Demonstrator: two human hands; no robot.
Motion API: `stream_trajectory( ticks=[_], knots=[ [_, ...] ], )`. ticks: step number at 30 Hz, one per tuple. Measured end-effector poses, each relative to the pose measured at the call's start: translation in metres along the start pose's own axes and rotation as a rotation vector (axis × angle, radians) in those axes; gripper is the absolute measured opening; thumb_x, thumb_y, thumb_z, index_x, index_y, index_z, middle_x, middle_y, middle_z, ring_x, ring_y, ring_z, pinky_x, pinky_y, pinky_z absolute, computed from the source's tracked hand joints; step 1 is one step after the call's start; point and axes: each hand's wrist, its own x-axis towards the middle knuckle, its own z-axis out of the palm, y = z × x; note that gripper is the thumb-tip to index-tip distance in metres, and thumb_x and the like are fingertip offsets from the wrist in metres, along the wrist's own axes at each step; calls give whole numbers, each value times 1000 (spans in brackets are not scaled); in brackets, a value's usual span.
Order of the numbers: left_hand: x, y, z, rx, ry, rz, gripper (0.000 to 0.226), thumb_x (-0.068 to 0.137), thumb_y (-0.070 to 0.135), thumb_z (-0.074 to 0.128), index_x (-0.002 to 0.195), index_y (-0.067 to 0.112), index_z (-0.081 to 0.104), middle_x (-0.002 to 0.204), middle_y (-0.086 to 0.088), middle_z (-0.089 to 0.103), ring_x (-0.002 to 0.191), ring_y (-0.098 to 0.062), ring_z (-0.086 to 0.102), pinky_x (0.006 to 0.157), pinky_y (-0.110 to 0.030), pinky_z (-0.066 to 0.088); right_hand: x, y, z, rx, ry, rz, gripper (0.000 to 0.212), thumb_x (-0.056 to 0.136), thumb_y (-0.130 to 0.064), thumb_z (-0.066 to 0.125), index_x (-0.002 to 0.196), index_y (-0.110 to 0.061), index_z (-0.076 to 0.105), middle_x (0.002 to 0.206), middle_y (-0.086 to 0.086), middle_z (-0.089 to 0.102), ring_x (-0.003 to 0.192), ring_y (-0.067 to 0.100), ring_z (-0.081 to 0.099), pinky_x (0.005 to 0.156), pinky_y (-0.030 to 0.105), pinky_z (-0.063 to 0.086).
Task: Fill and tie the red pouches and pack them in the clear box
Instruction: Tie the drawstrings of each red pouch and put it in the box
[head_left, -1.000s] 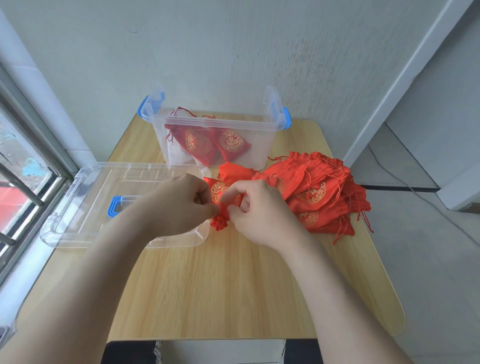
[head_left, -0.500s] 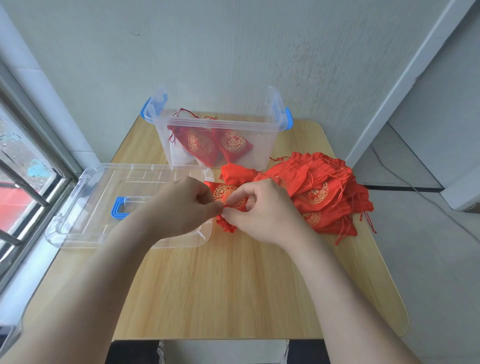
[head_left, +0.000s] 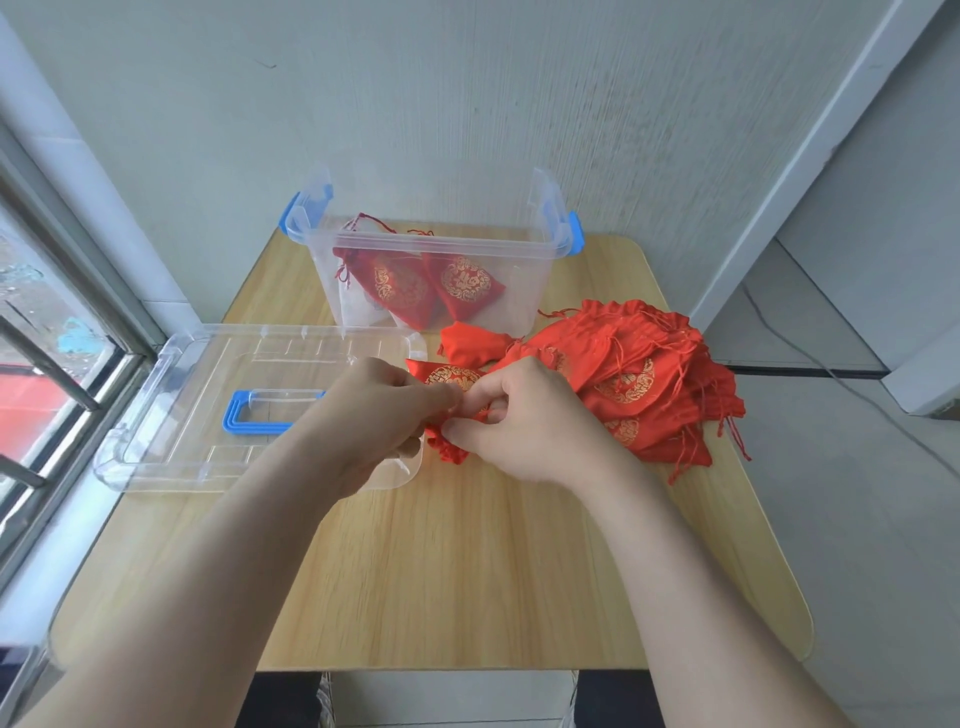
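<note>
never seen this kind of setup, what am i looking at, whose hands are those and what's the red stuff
There is no machine here: a person works with bare hands, and the camera sits on their head, looking forward and down, so the arms reach in from the bottom. The left hand and right hand both pinch one red pouch over a wooden table. At the back stands a clear box with two pouches inside. Its lid lies flat on the left, and a pile of red pouches lies on the right.
</note>
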Motion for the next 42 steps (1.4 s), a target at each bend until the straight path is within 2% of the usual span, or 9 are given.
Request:
stream_trajectory(
  ticks=[6,11,16,21,23,25,32,36,42],
  knots=[
    [0,-1,2,-102,23,-9,38,90,16,80,59,13,59,73,-16,62,50,-16,37,53,-29,36,1,2,-1,16,-46,57,19,92,-14,66,83,-25,79,41,-15,48,41,4,45,42,13,32],
    [0,-1,5,57,-9,67,43,101,40,69,79,3,67,51,2,53,44,-13,42,55,-29,40,2,0,1,71,-57,81,33,93,-8,53,91,-26,81,47,-16,55,45,3,48,44,15,36],
    [0,0,8,161,-43,97,42,109,35,56,85,2,66,48,10,55,44,-9,47,60,-28,43,3,1,2,26,-17,69,42,94,-2,46,103,-27,78,70,-9,60,54,9,56,42,15,36],
    [-3,2,3,190,-53,139,46,107,37,61,83,-2,70,57,-3,66,52,-12,52,60,-28,47,1,1,0,28,32,37,29,98,-10,55,106,-27,77,68,-13,60,54,-2,55,47,10,37],
    [-3,1,3,166,-74,144,48,105,40,63,86,-2,73,71,-15,74,59,-16,55,62,-29,48,1,0,0,104,44,7,13,92,-26,70,101,-29,79,76,-11,72,66,-3,64,61,18,50],
    [-1,0,2,130,-96,132,47,104,42,64,85,0,74,61,-6,69,56,-15,51,62,-30,46,2,1,2,137,50,-32,12,86,-33,79,98,-30,80,83,-12,77,78,0,71,72,27,58],
    [-1,0,-9,165,-143,138,45,91,50,76,82,5,77,61,5,63,59,-12,53,64,-29,52,1,3,1,82,100,-121,7,87,-18,85,89,-26,85,78,-15,77,60,-8,61,61,7,40],
    [-2,1,-12,262,-115,168,51,84,56,79,84,5,76,71,-3,70,60,-10,58,66,-29,56,0,3,2,71,101,-125,21,89,-18,81,77,-35,81,72,-20,75,67,-5,66,65,11,45],
    [-5,2,-15,266,-165,185,34,97,38,74,89,5,77,87,-21,73,71,-20,61,79,-44,60,2,2,2,80,121,-59,5,87,-24,82,82,-24,83,74,-13,78,73,2,73,71,28,60]
  ],
)
